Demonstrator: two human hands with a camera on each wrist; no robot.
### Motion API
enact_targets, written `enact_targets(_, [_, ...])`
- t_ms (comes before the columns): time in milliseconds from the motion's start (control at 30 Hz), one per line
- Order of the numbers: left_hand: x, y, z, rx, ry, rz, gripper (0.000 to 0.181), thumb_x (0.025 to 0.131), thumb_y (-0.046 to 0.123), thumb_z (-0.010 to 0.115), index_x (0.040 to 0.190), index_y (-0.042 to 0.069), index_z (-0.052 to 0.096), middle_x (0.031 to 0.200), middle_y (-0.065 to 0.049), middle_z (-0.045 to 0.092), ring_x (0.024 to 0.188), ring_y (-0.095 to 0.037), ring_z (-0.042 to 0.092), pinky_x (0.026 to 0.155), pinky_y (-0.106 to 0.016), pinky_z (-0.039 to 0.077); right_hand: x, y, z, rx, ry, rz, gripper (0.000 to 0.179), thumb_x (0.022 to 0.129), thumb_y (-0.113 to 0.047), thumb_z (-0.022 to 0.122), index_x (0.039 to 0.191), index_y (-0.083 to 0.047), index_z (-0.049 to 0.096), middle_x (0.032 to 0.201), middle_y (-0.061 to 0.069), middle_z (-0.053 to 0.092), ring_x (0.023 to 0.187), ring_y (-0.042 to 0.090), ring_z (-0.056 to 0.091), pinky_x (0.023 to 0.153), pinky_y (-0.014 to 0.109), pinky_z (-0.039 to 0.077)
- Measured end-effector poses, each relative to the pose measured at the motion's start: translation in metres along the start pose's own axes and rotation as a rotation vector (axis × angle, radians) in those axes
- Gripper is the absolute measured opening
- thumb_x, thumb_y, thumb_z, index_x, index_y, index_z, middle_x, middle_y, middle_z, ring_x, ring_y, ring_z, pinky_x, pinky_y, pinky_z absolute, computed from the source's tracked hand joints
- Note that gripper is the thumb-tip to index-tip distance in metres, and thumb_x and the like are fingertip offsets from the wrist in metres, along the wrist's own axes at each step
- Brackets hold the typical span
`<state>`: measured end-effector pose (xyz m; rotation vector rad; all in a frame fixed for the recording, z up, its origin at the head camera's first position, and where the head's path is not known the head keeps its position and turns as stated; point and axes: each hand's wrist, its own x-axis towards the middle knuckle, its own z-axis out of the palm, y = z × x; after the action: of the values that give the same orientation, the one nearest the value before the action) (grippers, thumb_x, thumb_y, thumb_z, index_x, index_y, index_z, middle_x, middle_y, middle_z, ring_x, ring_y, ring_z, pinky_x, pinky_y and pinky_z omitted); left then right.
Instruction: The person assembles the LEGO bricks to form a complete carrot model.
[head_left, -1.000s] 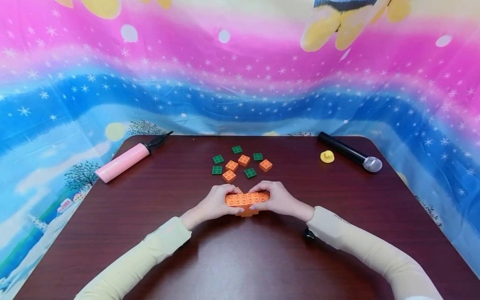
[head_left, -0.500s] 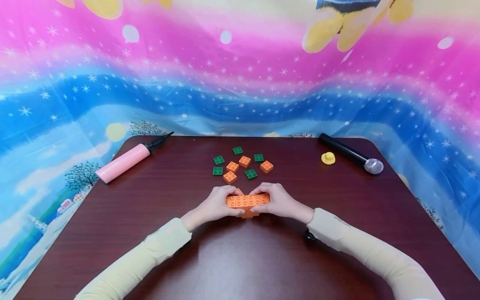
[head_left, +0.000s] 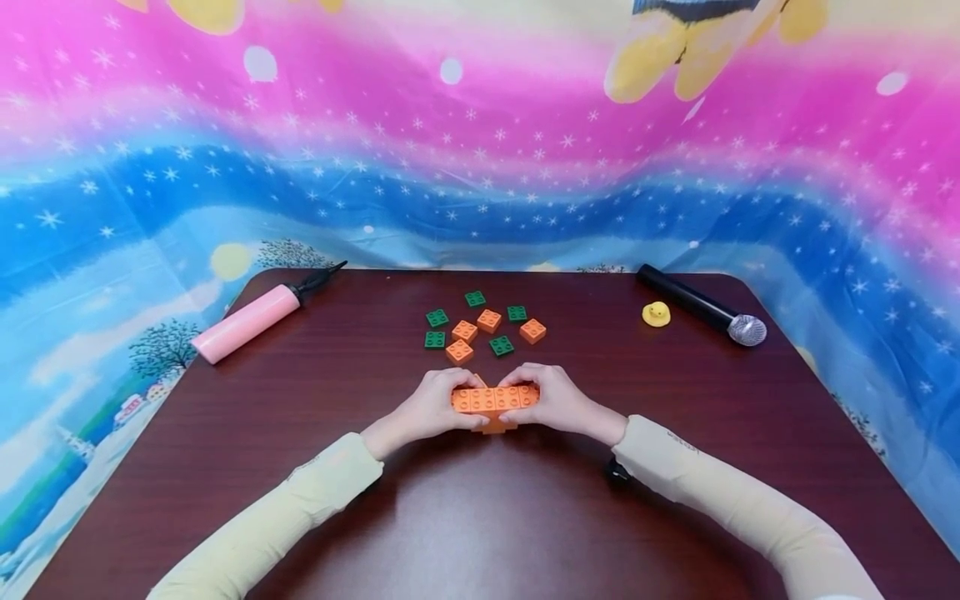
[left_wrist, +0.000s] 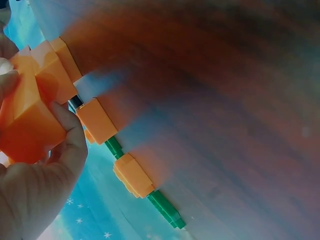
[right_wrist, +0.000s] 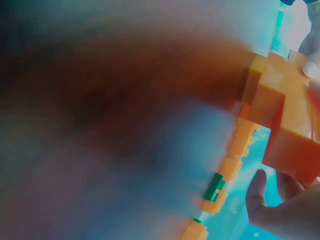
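Both hands hold a structure of joined orange toy building blocks [head_left: 492, 400] low over the near middle of the table. It has a long studded top row and narrower steps beneath, also plain in the left wrist view, where the orange structure [left_wrist: 35, 117] meets the tabletop. My left hand [head_left: 431, 406] grips its left end, thumb on the near side and fingers behind. The right end is gripped likewise by my right hand [head_left: 558, 400]. In the right wrist view, some fingers [right_wrist: 257, 192] stand a little off the structure [right_wrist: 290, 105]. The hands cover both ends.
Just beyond the hands lie several loose orange blocks [head_left: 460, 351] and flat green blocks [head_left: 501, 345]. A pink hand pump [head_left: 247, 323] is at the left edge. At the back right are a yellow toy duck [head_left: 656, 314] and a black microphone [head_left: 693, 300].
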<state>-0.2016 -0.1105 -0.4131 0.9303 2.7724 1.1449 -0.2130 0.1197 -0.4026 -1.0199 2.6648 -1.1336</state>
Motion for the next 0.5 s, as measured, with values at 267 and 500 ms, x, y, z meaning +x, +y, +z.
enact_targets(267, [0.001,0.002,0.001,0.013,0.010,-0.012,0.034,0.072,0.029,0.082,0.098,0.012,0.068,0.097,0.001,0.068,0.084,-0.011,0.055,0.073,-0.024,0.044,-0.005,0.006,-0.013,-0.079,-0.059,0.071,0.045,0.070,-0.046,0.083,0.103,-0.019,0.069,0.098,-0.006,0.068,0.083,0.009,0.054,0.073,0.026,0.047])
enact_targets(500, [0.001,0.001,0.001,0.004,0.002,-0.036,0.036,0.072,0.029,0.082,0.100,0.012,0.067,0.098,0.001,0.068,0.084,-0.011,0.055,0.074,-0.023,0.045,-0.014,0.021,-0.015,0.160,-0.104,0.133,0.042,0.077,-0.029,0.080,0.112,-0.008,0.068,0.107,0.009,0.068,0.078,0.014,0.069,0.071,0.023,0.056])
